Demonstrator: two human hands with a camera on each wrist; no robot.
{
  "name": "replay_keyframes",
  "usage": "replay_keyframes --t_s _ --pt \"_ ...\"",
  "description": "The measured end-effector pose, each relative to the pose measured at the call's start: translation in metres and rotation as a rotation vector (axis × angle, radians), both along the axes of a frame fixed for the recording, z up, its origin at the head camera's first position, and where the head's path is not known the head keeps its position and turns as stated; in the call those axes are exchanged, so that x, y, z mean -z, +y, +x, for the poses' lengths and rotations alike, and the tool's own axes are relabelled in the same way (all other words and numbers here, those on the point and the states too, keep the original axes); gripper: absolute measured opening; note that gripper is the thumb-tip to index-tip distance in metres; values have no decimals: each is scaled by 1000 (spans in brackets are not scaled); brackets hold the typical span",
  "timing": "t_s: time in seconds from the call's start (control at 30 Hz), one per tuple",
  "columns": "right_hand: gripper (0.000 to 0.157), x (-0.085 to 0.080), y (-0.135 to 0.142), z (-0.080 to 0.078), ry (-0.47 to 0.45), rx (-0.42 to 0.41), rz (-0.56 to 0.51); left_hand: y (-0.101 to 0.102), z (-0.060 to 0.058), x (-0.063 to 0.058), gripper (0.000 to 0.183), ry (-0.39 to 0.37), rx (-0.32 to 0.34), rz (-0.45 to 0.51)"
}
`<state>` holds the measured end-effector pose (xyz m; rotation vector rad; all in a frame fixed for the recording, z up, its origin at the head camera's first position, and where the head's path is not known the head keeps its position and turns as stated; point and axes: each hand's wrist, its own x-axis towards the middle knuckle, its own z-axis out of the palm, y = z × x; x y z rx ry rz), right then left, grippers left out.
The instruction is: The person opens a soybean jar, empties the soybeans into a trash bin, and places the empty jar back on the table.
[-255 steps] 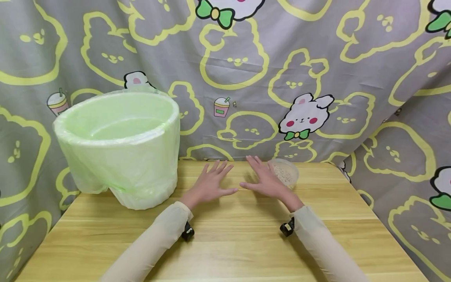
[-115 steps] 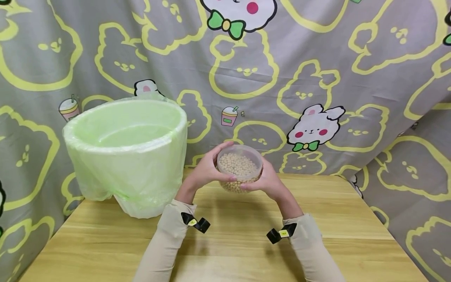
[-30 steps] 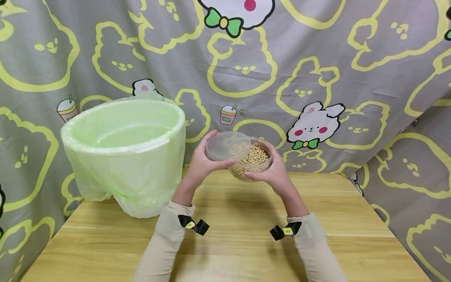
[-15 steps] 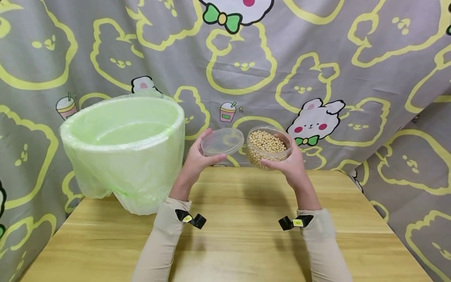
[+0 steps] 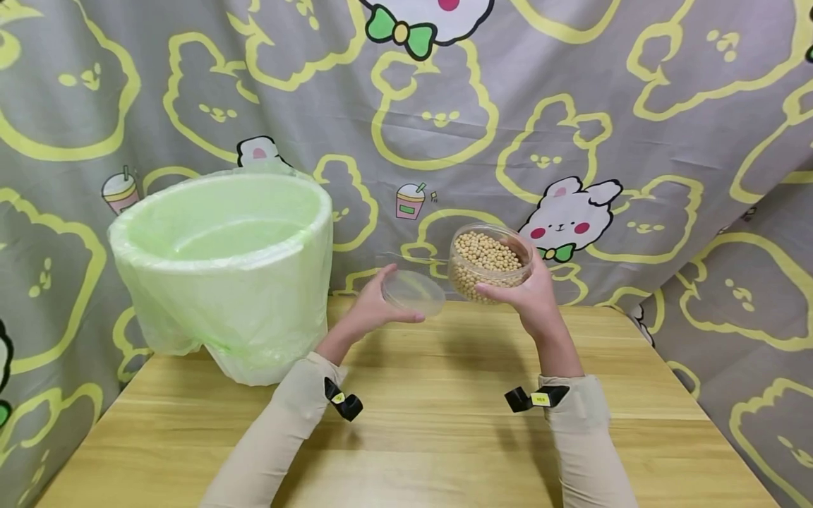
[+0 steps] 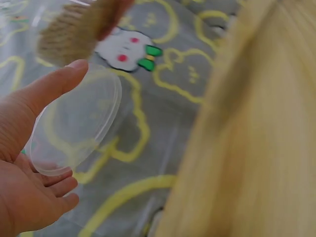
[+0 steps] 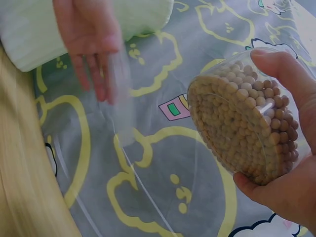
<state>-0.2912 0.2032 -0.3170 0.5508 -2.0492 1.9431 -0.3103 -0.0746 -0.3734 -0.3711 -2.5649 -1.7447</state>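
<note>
My left hand pinches a clear round plastic lid between thumb and fingers, low over the back of the table. In the left wrist view the lid is seen through, tilted, with the thumb at its upper rim. My right hand grips an uncovered round clear tub from its right side, raised above the table and tipped towards me. Dried soybeans fill much of it. The right wrist view shows the tub from its side and bottom, the thumb on top near its rim.
A large white bucket with a pale green plastic liner stands at the left of the wooden table. A grey patterned curtain hangs right behind the table's back edge.
Earlier both hands were bare and the tub stood at the back right. Both hands then lifted it and the lid came off. Since half a second ago, my left hand has lowered the lid.
</note>
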Motion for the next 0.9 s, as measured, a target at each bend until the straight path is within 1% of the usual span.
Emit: replay_keyframes --t_s 0.27,0.37,0.47,0.57,0.7,0.9 --pt "96 1 0 1 -6 10 21 6 -4 29 125 -14 -33 -123" --pt "97 2 -1 0 -8 16 41 7 -5 40 125 -26 -35 -135" --pt "99 3 -3 0 -13 11 48 6 -5 49 125 -39 -33 -119" --pt "100 3 -4 0 -17 3 46 6 -6 54 125 -34 -36 -117" --pt "101 4 -4 -1 -18 -4 45 5 -5 57 125 -38 -35 -133" --pt "101 4 -3 -1 -27 -16 43 4 -6 62 126 -71 -10 -171"
